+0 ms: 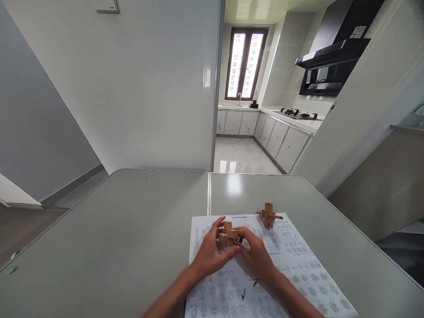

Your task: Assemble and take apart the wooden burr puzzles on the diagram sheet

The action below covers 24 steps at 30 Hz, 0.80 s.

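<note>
Between my two hands is a small wooden burr puzzle [228, 234] of interlocking light-brown blocks. My left hand [212, 249] grips it from the left, with the fingers behind and the thumb reaching along its underside. From the right, my right hand [255, 251] closes its fingers on the same puzzle. Both hands are over a printed instruction sheet [228, 282] covered with small puzzle diagrams. A second, darker wooden puzzle [269, 215] with thin crossing pieces rests at the sheet's top right edge, apart from my hands.
The sheet lies on a pale grey-green table [139, 238] with a seam [209, 194] down its far half. A small teal object [12, 270] is near the left edge. Beyond the table are a white wall panel [159, 88] and a kitchen with cabinets [278, 137].
</note>
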{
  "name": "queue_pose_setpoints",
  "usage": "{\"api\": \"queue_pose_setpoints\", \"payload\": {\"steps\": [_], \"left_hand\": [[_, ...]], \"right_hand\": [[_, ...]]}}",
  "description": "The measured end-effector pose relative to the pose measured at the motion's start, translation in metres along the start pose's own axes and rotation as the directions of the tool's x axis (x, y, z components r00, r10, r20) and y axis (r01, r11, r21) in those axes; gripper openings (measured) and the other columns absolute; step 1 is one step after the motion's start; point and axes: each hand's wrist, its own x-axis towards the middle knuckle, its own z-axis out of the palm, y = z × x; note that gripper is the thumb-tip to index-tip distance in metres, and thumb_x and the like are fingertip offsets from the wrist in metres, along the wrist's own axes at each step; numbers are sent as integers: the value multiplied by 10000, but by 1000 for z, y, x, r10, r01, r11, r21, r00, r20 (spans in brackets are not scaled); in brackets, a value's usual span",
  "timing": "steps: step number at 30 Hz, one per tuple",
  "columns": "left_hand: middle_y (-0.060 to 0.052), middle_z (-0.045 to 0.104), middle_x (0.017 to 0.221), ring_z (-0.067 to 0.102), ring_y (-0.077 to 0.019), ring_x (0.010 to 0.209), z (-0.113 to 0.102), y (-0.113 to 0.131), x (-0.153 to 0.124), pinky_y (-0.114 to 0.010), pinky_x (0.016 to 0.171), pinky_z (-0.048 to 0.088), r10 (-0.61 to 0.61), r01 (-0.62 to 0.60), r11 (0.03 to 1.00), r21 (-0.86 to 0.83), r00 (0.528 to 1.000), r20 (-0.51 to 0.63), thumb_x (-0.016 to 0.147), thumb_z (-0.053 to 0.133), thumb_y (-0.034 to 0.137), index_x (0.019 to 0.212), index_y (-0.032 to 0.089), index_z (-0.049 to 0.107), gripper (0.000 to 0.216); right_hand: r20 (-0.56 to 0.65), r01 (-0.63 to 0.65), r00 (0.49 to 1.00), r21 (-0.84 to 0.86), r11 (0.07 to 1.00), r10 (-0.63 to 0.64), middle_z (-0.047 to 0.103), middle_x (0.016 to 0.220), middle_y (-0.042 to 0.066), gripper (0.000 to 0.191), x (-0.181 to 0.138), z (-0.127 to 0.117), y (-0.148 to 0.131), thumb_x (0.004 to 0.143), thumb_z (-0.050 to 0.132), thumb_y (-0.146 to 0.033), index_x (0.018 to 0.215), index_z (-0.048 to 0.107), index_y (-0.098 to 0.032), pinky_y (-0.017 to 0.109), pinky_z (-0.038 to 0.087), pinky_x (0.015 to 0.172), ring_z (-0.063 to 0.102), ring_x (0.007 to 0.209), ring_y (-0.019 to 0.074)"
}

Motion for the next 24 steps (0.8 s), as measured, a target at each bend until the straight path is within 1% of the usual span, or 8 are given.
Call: {"api": "queue_pose_setpoints", "payload": {"steps": [2, 4, 9, 11, 14, 17, 21, 24], "left_hand": [[-138, 610, 1373, 624, -281, 1215, 0, -2, 1, -449, 1060, 506, -20, 20, 999, -37, 1000, 2, 883, 731, 478, 1509, 232, 396, 751], [-146, 622, 1357, 623, -289, 1213, -1, -3, 2, -442, 1058, 500, -10, 11, 999, -51, 1000, 18, 910, 684, 527, 1483, 208, 431, 703], [-97, 695, 1186, 669, -268, 1049, -1, 3, 2, -393, 957, 530, -3, 6, 999, -31, 997, 74, 941, 638, 559, 1396, 202, 515, 591], [-83, 701, 1148, 672, -257, 1013, -1, 4, 2, -386, 936, 531, -14, 17, 999, -41, 997, 76, 967, 604, 553, 1381, 205, 524, 546], [-95, 702, 1147, 675, -267, 1030, -1, 3, 3, -390, 934, 531, -53, 59, 994, -89, 996, 75, 965, 602, 563, 1397, 196, 506, 575], [-106, 699, 1139, 681, -264, 1020, -3, 2, 3, -375, 905, 542, -85, 100, 984, -149, 991, 103, 955, 609, 582, 1388, 184, 511, 596], [-93, 709, 1096, 684, -239, 954, -8, 4, 4, -342, 857, 544, -49, 85, 978, -189, 981, 188, 946, 624, 585, 1313, 181, 575, 548], [-84, 714, 1058, 676, -236, 921, -12, 7, 6, -334, 827, 536, -41, 86, 974, -208, 976, 214, 918, 636, 625, 1270, 181, 627, 567]], "right_hand": [[-28, 30, 999, -48, 998, -31, 703, 1099, 74, 143, -1, 0, 1, 969, 530, -150, 1046, 596, -251, 347, 571, 735, 662, 794, 205], [-58, 69, 996, -91, 993, -75, 706, 1099, 75, 134, -1, 1, 2, 985, 539, -158, 1058, 595, -255, 347, 582, 723, 669, 773, 201], [-85, 148, 982, -184, 972, -166, 724, 1120, 95, 164, -1, 0, 0, 1026, 538, -192, 1152, 613, -265, 362, 610, 721, 719, 876, 232], [-88, 158, 980, -195, 968, -178, 734, 1102, 94, 165, -1, 0, -1, 1035, 543, -208, 1170, 615, -266, 356, 612, 695, 726, 868, 231], [-102, 155, 979, -178, 972, -175, 747, 1072, 89, 166, -1, 0, -2, 1035, 558, -231, 1189, 612, -266, 352, 617, 664, 721, 790, 216], [-124, 169, 974, -163, 972, -190, 757, 1066, 89, 137, -2, 0, -2, 1022, 591, -230, 1153, 616, -262, 351, 618, 648, 708, 731, 202], [-123, 229, 960, -185, 956, -253, 771, 1047, 93, 68, -3, -3, -4, 1004, 625, -197, 1045, 625, -251, 328, 596, 592, 708, 694, 192], [-102, 251, 955, -212, 945, -277, 776, 1004, 90, 43, -3, -4, -8, 996, 656, -213, 1003, 632, -248, 329, 586, 585, 697, 648, 184]]}}
